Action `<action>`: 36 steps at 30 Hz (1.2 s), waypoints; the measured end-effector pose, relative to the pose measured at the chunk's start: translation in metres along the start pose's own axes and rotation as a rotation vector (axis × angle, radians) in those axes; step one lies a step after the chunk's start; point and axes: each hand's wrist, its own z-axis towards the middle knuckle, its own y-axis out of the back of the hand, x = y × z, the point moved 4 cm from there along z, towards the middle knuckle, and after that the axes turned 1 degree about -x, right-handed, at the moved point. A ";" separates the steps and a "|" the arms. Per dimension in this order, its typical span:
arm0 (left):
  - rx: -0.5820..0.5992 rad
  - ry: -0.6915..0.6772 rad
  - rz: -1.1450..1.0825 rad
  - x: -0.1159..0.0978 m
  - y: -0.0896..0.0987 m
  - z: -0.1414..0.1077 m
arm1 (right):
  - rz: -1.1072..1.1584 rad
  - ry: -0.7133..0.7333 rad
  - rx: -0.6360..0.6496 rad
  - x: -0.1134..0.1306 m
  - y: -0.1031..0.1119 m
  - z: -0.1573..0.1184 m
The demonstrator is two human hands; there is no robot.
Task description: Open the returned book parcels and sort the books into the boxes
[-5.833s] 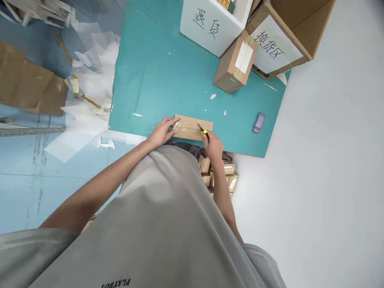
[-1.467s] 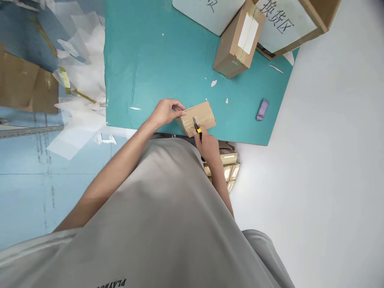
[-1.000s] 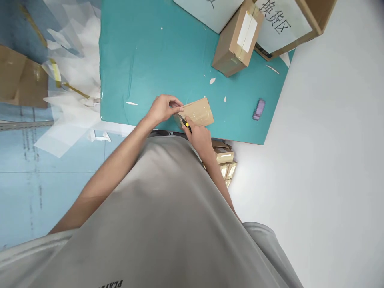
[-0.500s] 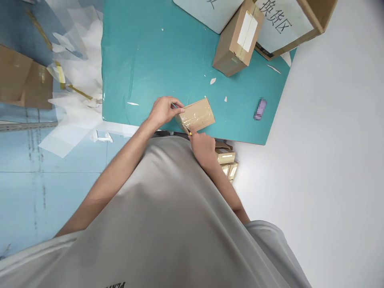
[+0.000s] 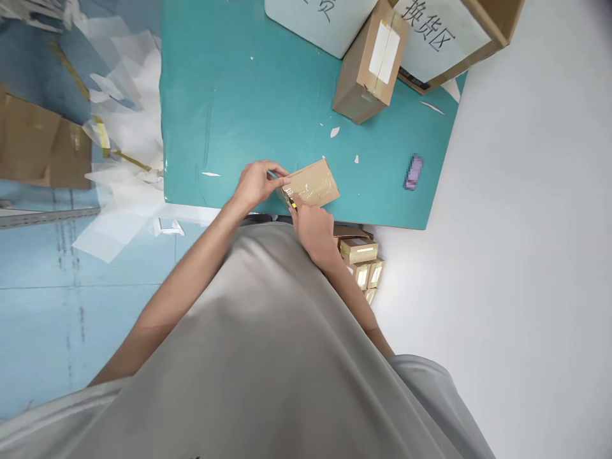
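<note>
A small brown cardboard box (image 5: 313, 183), with shiny clear tape on it, lies at the near edge of the green-topped table (image 5: 229, 115). My left hand (image 5: 257, 185) grips its left corner between thumb and fingers. In my right hand (image 5: 314, 229) is a small black and yellow utility knife (image 5: 292, 203), its tip at the box's left end near the tape. The fingers of my right hand are wrapped round the knife, so most of its handle is hidden.
A taped carton (image 5: 370, 64) with a white label stands at the back right, beside a larger labelled box (image 5: 437, 38) and a white bin (image 5: 325, 22). Several small boxes (image 5: 358, 252) are stacked below the table's edge. Paper scraps (image 5: 129, 83) and flattened cardboard (image 5: 43, 140) lie at left.
My right hand and the knife have moved slightly up and to the left along the box's left end. My left hand keeps its hold; the whole view has shifted a little.
</note>
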 end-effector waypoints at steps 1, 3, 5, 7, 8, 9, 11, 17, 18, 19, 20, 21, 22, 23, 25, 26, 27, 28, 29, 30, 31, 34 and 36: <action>0.001 -0.004 0.000 0.001 0.000 0.000 | 0.005 0.005 -0.004 0.001 -0.001 0.004; -0.002 -0.008 0.006 0.002 0.000 -0.001 | 0.001 0.010 0.000 0.002 -0.003 0.008; -0.009 0.000 0.020 0.002 0.000 -0.002 | -0.017 0.009 0.018 0.001 -0.005 0.006; -0.011 0.005 0.036 0.001 -0.001 -0.004 | -0.041 0.004 0.045 -0.002 -0.007 -0.001; -0.005 0.002 0.042 0.000 -0.003 -0.005 | -0.053 0.000 0.058 -0.004 -0.009 -0.005; 0.005 -0.003 0.048 -0.002 -0.005 -0.006 | -0.066 -0.006 0.067 -0.006 -0.010 -0.009; 0.017 -0.016 0.060 -0.006 -0.008 -0.008 | -0.094 -0.019 0.079 -0.011 -0.014 -0.018; 0.024 -0.009 0.055 -0.009 -0.011 -0.006 | -0.080 -0.056 0.108 -0.036 -0.014 -0.045; 0.029 -0.003 0.047 -0.007 -0.012 -0.005 | -0.042 -0.070 0.077 -0.045 -0.010 -0.047; 0.034 0.000 0.039 -0.006 -0.012 -0.004 | 0.003 -0.100 0.022 -0.056 -0.005 -0.046; 0.039 -0.002 0.032 -0.004 -0.013 -0.003 | 0.053 -0.147 -0.058 -0.068 0.001 -0.044; 0.043 -0.008 0.027 -0.002 -0.013 -0.002 | 0.105 -0.201 -0.156 -0.082 0.005 -0.039; 0.045 -0.015 0.026 -0.001 -0.013 -0.001 | 0.159 -0.251 -0.260 -0.095 0.009 -0.032; 0.046 -0.022 0.030 -0.001 -0.013 0.000 | 0.214 -0.286 -0.351 -0.107 0.011 -0.025; 0.053 -0.033 0.052 -0.001 -0.012 0.004 | 0.317 -0.303 -0.442 -0.122 0.007 -0.008; 0.056 -0.038 0.069 -0.003 -0.011 0.006 | 0.356 -0.304 -0.445 -0.125 0.004 -0.001; 0.051 -0.044 0.086 -0.005 -0.009 0.009 | 0.382 -0.309 -0.430 -0.124 -0.001 0.003; 0.036 -0.050 0.104 -0.008 -0.008 0.011 | 0.394 -0.317 -0.405 -0.121 -0.006 0.006; 0.011 -0.058 0.119 -0.012 -0.006 0.013 | 0.393 -0.326 -0.377 -0.117 -0.011 0.006; -0.019 -0.068 0.133 -0.015 -0.005 0.015 | 0.384 -0.333 -0.349 -0.110 -0.015 0.004; -0.052 -0.080 0.148 -0.019 -0.006 0.015 | 0.371 -0.333 -0.322 -0.103 -0.019 0.001; -0.103 -0.114 0.186 -0.027 -0.018 0.014 | 0.344 -0.308 -0.252 -0.085 -0.027 -0.008; -0.080 -0.131 0.191 -0.028 -0.031 0.011 | 0.341 -0.297 -0.234 -0.079 -0.030 -0.010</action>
